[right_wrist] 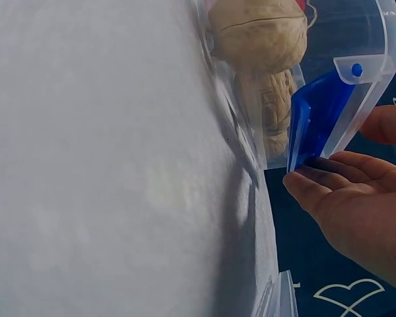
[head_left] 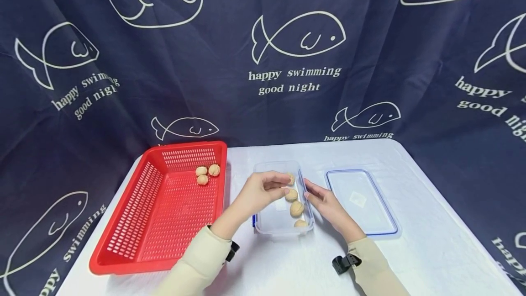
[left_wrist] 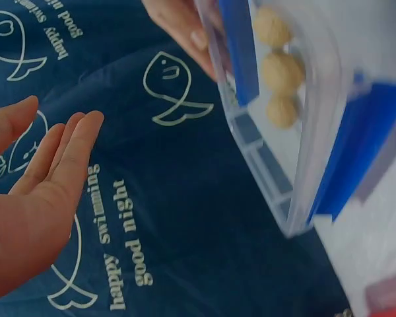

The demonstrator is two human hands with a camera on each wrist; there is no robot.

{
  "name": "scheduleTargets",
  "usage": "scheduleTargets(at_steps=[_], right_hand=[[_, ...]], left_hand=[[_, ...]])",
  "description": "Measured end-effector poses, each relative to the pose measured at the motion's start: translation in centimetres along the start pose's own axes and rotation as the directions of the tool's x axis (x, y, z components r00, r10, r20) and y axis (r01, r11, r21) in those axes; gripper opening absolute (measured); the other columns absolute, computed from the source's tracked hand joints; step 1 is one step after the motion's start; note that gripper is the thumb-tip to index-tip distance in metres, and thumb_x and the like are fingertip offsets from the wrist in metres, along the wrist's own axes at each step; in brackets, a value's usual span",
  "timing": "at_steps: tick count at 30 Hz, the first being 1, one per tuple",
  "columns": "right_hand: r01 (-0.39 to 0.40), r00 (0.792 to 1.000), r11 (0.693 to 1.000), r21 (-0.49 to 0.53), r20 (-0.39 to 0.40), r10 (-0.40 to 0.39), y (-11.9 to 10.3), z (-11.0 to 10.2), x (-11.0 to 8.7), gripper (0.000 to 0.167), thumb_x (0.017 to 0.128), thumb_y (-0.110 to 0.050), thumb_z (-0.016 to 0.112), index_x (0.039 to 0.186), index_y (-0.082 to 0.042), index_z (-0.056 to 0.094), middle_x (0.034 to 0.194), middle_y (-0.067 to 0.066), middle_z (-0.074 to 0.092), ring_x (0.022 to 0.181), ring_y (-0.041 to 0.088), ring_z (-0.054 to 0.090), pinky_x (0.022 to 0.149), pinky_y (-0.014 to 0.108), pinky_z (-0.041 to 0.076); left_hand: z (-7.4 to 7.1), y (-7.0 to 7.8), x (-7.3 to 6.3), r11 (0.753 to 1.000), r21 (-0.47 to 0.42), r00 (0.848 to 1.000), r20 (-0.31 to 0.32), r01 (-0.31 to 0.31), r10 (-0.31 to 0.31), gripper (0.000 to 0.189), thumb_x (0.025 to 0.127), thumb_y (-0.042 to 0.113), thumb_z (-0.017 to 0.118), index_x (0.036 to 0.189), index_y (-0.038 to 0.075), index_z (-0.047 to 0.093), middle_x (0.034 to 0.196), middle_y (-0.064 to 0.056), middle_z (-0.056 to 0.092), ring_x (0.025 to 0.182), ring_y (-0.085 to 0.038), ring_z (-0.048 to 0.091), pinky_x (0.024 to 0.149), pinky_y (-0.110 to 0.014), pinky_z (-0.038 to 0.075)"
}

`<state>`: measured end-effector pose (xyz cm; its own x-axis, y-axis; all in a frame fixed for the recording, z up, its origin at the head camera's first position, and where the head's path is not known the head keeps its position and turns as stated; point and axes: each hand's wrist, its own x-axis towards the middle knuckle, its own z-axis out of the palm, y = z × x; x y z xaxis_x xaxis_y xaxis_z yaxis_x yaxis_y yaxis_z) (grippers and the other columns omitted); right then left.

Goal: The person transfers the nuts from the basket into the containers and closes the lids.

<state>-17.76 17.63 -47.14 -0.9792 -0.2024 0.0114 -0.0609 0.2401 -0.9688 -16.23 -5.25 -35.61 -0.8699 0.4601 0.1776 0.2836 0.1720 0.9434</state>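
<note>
My left hand (head_left: 263, 190) reaches over a clear plastic food container (head_left: 269, 228). In the left wrist view the left hand (left_wrist: 46, 191) has its thumb and fingers spread apart, with nothing between them. Several walnuts (head_left: 297, 208) lie in a row along the container's right side. The farthest walnut is partly hidden by the left fingers in the head view. At the container's right wall, my right hand (head_left: 328, 205) rests its fairly straight fingers. The right wrist view shows those fingers (right_wrist: 307, 191) touching a blue latch (right_wrist: 320, 119), with the thumb near the rim.
A red perforated basket (head_left: 181, 223) stands on the left of the white-covered table, with three walnuts (head_left: 202, 171) in its far right corner. The container's blue-edged lid (head_left: 361, 209) lies flat to the right. Behind hangs a dark blue fish-print cloth (head_left: 296, 122).
</note>
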Motion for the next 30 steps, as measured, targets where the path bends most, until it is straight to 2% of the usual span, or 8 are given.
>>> scheduleTargets(at_steps=[3, 7, 13, 17, 18, 22, 25, 30], right_hand=[[0.002, 1.0, 1.0, -0.003, 0.004, -0.002, -0.2, -0.1, 0.0, 0.053, 0.1, -0.015, 0.052, 0.146, 0.003, 0.033, 0.149, 0.021, 0.035, 0.137, 0.034, 0.033, 0.113, 0.04, 0.024], [-0.004, 1.0, 1.0, 0.004, 0.006, 0.004, -0.4, 0.0, -0.1, 0.053, 0.1, -0.015, 0.052, 0.146, 0.003, 0.032, 0.149, 0.02, 0.034, 0.138, 0.034, 0.032, 0.113, 0.04, 0.022], [-0.021, 1.0, 1.0, 0.0, -0.004, 0.021, -0.4, 0.0, -0.2, 0.052, 0.1, -0.012, 0.051, 0.146, 0.002, 0.033, 0.149, 0.02, 0.034, 0.138, 0.034, 0.031, 0.113, 0.042, 0.022], [-0.017, 1.0, 1.0, -0.004, -0.003, 0.017, -0.2, 0.0, -0.2, 0.052, 0.099, -0.013, 0.052, 0.146, 0.003, 0.033, 0.149, 0.02, 0.035, 0.138, 0.034, 0.031, 0.113, 0.042, 0.023], [-0.017, 1.0, 1.0, -0.008, -0.003, 0.017, -0.2, 0.0, -0.2, 0.052, 0.099, -0.013, 0.052, 0.146, 0.003, 0.034, 0.149, 0.02, 0.035, 0.138, 0.034, 0.032, 0.113, 0.042, 0.023], [-0.024, 1.0, 1.0, -0.012, -0.007, 0.024, -0.2, 0.0, -0.2, 0.053, 0.099, -0.014, 0.052, 0.146, 0.002, 0.034, 0.149, 0.02, 0.035, 0.137, 0.034, 0.033, 0.113, 0.041, 0.024], [-0.025, 1.0, 1.0, -0.015, -0.004, 0.025, -0.2, 0.0, -0.2, 0.053, 0.1, -0.014, 0.051, 0.146, 0.002, 0.033, 0.149, 0.021, 0.034, 0.138, 0.034, 0.033, 0.113, 0.04, 0.024], [-0.012, 1.0, 1.0, -0.018, 0.007, 0.012, -0.4, 0.0, -0.2, 0.053, 0.1, -0.014, 0.05, 0.146, 0.004, 0.031, 0.15, 0.022, 0.032, 0.138, 0.035, 0.032, 0.112, 0.04, 0.024]], left_hand=[[-1.4, 0.5, 0.3, 0.999, 0.035, 1.0, -0.024, 0.0, 0.001, 0.027, 0.086, -0.001, 0.067, 0.113, -0.008, 0.066, 0.111, -0.02, 0.068, 0.101, -0.029, 0.066, 0.085, -0.028, 0.054], [-3.6, 0.9, 0.6, 0.995, 0.078, 0.995, -0.083, 0.056, -0.049, 0.028, 0.087, 0.002, 0.068, 0.114, -0.003, 0.067, 0.113, -0.015, 0.068, 0.103, -0.025, 0.066, 0.087, -0.031, 0.054], [-7.3, 0.1, 1.1, 0.986, 0.142, 0.979, -0.197, 0.086, -0.057, 0.028, 0.086, 0.002, 0.07, 0.113, -0.003, 0.067, 0.111, -0.016, 0.069, 0.1, -0.025, 0.067, 0.086, -0.032, 0.054], [-9.7, -1.0, 1.1, 0.981, 0.171, 0.96, -0.275, 0.095, -0.045, 0.028, 0.086, 0.001, 0.069, 0.113, -0.003, 0.067, 0.11, -0.018, 0.069, 0.095, -0.019, 0.068, 0.078, -0.024, 0.055], [-10.3, -1.3, 1.0, 0.981, 0.159, 0.955, -0.291, 0.108, -0.058, 0.028, 0.086, 0.002, 0.069, 0.114, -0.003, 0.067, 0.11, -0.018, 0.069, 0.087, -0.017, 0.068, 0.072, -0.021, 0.055], [-12.3, -2.9, 0.9, 0.98, 0.127, 0.932, -0.348, 0.155, -0.103, 0.03, 0.087, 0.003, 0.068, 0.116, -0.002, 0.066, 0.112, -0.019, 0.068, 0.083, -0.003, 0.064, 0.069, -0.013, 0.05], [-13.6, -4.2, 0.8, 0.976, 0.114, 0.914, -0.385, 0.183, -0.127, 0.031, 0.088, 0.003, 0.067, 0.118, -0.005, 0.064, 0.114, -0.021, 0.066, 0.09, 0.0, 0.063, 0.078, -0.01, 0.048], [-15.2, -6.5, 0.5, 0.964, 0.127, 0.892, -0.422, 0.233, -0.16, 0.033, 0.089, 0.002, 0.066, 0.119, -0.009, 0.062, 0.114, -0.024, 0.065, 0.092, -0.008, 0.065, 0.077, -0.01, 0.047]])
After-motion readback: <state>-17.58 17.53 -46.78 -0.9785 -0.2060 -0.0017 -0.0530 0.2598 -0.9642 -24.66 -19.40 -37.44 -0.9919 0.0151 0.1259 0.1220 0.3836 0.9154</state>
